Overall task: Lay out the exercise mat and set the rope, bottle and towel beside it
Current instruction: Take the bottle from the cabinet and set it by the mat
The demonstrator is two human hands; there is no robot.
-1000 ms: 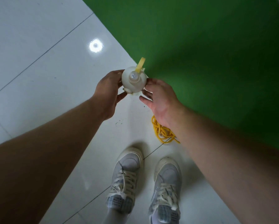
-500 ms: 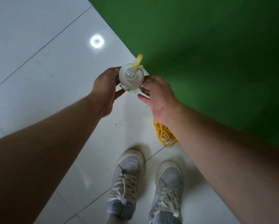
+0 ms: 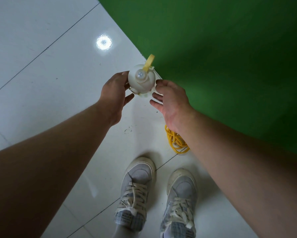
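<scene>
A white bottle (image 3: 141, 81) with a yellow strap on its cap is seen from above, upright at the edge of the green exercise mat (image 3: 221, 57). My left hand (image 3: 114, 95) cups the bottle's left side, fingers against it. To the bottle's right, my right hand (image 3: 171, 100) has its fingers spread and a small gap to the bottle. The coiled yellow rope (image 3: 176, 143) lies on the white floor beside the mat's edge, partly hidden by my right forearm. No towel is in view.
White tiled floor (image 3: 41, 66) fills the left side, with a ceiling light's reflection (image 3: 104, 42) on it. My two grey sneakers (image 3: 135, 191) stand on the tiles at the bottom, just left of the mat's edge.
The bottle has shifted slightly up and away with both hands. My right hand's fingers, earlier against the bottle, have opened and come off it. The rope has not moved.
</scene>
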